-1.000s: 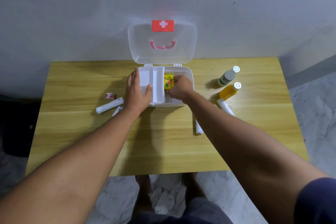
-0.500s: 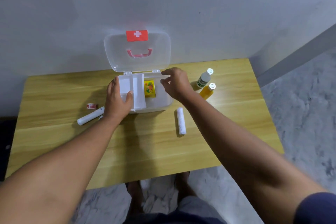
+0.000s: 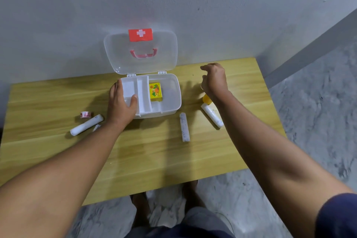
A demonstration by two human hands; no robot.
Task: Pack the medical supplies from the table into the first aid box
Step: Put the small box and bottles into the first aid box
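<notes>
My left hand (image 3: 120, 106) is gripping the first aid box (image 3: 171, 91), my empty right hand (image 3: 215, 79) hovering to grasp the 3 o'clock orange bottle (image 3: 206, 99).

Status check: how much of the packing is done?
Done: only the yellow carton lies in the first aid box. In hand: the left hand grips the box's left wall; the right hand is over the orange bottle, grip unclear. Left: that bottle, three white rolls on the table and the tape roll.
</notes>
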